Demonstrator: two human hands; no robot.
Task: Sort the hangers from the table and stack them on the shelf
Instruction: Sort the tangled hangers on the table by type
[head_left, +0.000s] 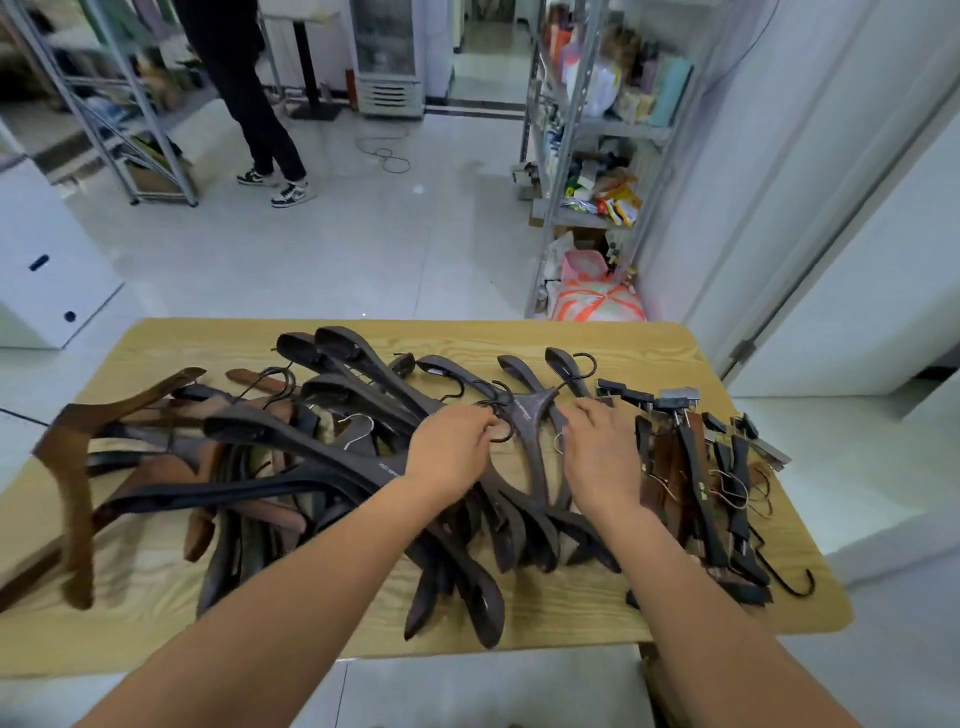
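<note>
On the pale wooden table (571, 608), a brown wooden hanger (67, 467) lies at the far left, beside a tangled pile of dark hangers (291, 457) spreading across the middle. The left hand (452, 452) curls its fingers round a black hook (506, 439) in that pile, while the right hand (602, 457), just beside it, lies with bent fingers on the dark hangers; I cannot tell whether it holds anything. Clip hangers (696, 478) lie heaped at the table's right end, and a metal shelf rack (576, 130) stands beyond the far right corner.
</note>
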